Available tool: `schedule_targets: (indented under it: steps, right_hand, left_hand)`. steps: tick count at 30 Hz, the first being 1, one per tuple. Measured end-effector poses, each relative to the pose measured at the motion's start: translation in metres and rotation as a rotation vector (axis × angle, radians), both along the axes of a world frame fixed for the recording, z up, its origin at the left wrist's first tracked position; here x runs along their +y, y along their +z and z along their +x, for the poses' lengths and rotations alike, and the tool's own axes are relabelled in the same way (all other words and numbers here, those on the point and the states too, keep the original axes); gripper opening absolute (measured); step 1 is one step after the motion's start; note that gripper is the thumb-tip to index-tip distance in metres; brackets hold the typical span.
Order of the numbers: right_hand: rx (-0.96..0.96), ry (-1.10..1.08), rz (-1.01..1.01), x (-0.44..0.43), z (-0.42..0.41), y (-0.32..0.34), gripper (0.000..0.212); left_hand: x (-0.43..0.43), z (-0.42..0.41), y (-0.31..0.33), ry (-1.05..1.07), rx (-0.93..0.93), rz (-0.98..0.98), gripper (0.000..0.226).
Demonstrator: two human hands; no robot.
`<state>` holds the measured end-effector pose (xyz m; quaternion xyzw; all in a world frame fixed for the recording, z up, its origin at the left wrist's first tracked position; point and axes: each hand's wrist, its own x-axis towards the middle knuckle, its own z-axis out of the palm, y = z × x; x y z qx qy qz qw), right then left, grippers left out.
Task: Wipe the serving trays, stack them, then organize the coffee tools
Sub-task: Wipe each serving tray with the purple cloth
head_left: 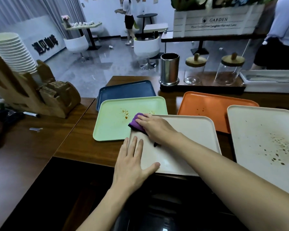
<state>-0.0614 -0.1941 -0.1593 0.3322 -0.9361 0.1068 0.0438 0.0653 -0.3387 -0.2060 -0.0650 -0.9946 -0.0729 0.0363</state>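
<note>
White planter box (pixel 212 22): "GARDEN", small line under blurred; white board (pixel 40 39) chars illegible.

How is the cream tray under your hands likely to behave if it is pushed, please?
Probably stiff: the cream tray looks flat though its corner rides on the green tray. Likely slippery on the polished counter, since the left hand presses on it while the right hand wipes with the purple cloth.
</note>
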Motion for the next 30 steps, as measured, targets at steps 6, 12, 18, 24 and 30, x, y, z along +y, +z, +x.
schedule_targets:
  steps: [6, 12, 18, 24, 30]
  right_hand:
    - [-0.006, -0.178, 0.021, 0.05, 0.021, -0.009, 0.058]
    - [-0.075, -0.489, -0.064, 0.139, 0.059, -0.012, 0.052]
    - [-0.115, -0.418, -0.106, 0.136, 0.123, -0.018, 0.051]
    - [0.012, -0.287, -0.096, 0.119, 0.18, -0.031, 0.055]
    - [-0.015, -0.302, -0.093, 0.122, 0.175, -0.038, 0.058]
  left_hand:
    - [0.0, -0.003, -0.003, 0.002, 0.022, 0.013, 0.111]
    - [-0.002, -0.004, -0.004, 0.011, -0.009, 0.018, 0.114]
    - [-0.002, -0.01, -0.005, -0.013, -0.01, 0.022, 0.114]
    - [-0.001, -0.009, -0.001, -0.033, -0.023, 0.035, 0.117]
    - [-0.027, -0.004, 0.004, -0.088, -0.085, 0.237, 0.127]
